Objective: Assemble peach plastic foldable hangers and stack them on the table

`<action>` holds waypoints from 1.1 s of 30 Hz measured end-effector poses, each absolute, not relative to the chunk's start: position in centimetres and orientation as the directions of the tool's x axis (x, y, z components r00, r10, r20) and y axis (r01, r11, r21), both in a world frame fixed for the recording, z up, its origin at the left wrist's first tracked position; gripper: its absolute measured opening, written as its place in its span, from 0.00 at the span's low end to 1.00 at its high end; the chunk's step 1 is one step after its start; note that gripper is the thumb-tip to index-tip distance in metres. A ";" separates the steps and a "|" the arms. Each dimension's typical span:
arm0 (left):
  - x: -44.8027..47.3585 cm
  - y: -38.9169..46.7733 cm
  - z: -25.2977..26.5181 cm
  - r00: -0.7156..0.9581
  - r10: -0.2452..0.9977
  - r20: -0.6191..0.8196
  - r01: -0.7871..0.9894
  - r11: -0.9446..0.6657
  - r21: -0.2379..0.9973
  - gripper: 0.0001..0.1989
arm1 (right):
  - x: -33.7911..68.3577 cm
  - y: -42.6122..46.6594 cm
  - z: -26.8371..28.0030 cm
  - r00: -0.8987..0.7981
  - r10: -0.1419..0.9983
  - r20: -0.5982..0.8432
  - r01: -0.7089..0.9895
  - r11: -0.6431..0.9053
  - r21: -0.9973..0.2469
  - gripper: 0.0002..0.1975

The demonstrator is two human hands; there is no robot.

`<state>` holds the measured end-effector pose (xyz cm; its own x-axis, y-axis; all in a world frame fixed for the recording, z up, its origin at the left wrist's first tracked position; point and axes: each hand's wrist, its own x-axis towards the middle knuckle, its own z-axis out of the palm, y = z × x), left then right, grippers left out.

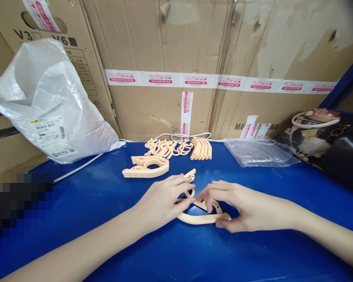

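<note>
A beige plastic folding clothes hanger [199, 219] lies on the blue table in front of me, its hook part pointing away. My left hand [169, 194] is closed around the hanger's left side and middle, with the thumb over the hook's base. At the right end, my right hand [231, 203] grips the hanger between thumb and fingers. The fingertips of both hands nearly meet near its centre, hiding the joint there. Just beyond the left hand sits a stack of beige hangers [145, 171]. Behind it are a pile of loose beige hook pieces [164, 149] and a row of curved beige arms [201, 148].
A white plastic mailing bag [53, 105] stands at the left against cardboard boxes [164, 47]. Toward the back right lie a clear plastic bag [259, 152] and a bottle with a brown lid [317, 115], beside a black bag [341, 156]. A white cable [76, 168] runs along the back.
</note>
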<state>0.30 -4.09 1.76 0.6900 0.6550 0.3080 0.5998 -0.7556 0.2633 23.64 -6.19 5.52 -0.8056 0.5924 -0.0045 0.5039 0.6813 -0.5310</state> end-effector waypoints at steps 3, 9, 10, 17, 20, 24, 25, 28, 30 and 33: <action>0.3 -4.0 2.0 0.694 0.658 0.294 0.603 -0.753 0.263 0.14 | 23.7 -6.1 5.4 -0.822 0.569 -0.011 0.482 0.685 -0.547 0.14; -0.1 -4.1 2.1 0.711 0.628 0.317 0.562 -0.778 0.281 0.16 | 23.6 -5.8 5.0 -0.838 0.546 0.008 0.463 0.719 -0.517 0.17; -0.2 -4.1 2.1 0.715 0.625 0.313 0.557 -0.780 0.284 0.17 | 23.7 -5.7 5.0 -0.838 0.546 0.016 0.465 0.728 -0.504 0.18; -0.6 -3.6 2.0 0.739 0.619 0.265 0.536 -0.780 0.323 0.27 | 23.8 -5.6 4.6 -0.839 0.536 0.094 0.461 0.792 -0.400 0.17; -0.6 -3.6 2.0 0.756 0.594 0.275 0.511 -0.799 0.317 0.24 | 23.9 -5.4 4.2 -0.826 0.542 0.156 0.456 0.804 -0.382 0.17; -0.6 -3.9 2.3 0.771 0.564 0.296 0.493 -0.822 0.284 0.24 | 24.0 -4.9 3.4 -0.754 0.606 0.256 0.517 0.786 -0.339 0.15; -0.5 -4.0 2.4 0.775 0.556 0.299 0.488 -0.828 0.276 0.23 | 24.0 -4.8 3.4 -0.734 0.623 0.271 0.547 0.778 -0.308 0.13; -0.5 -4.3 2.7 0.787 0.540 0.297 0.476 -0.839 0.265 0.22 | 23.9 -4.9 3.4 -0.703 0.665 0.251 0.655 0.743 -0.136 0.09; -0.4 -4.4 2.9 0.793 0.539 0.285 0.473 -0.838 0.271 0.23 | 23.9 -5.1 3.5 -0.682 0.698 0.219 0.705 0.707 -0.058 0.10; -0.2 -4.6 2.9 0.789 0.547 0.278 0.473 -0.831 0.293 0.25 | 23.9 -5.3 3.7 -0.644 0.731 0.224 0.721 0.678 -0.141 0.11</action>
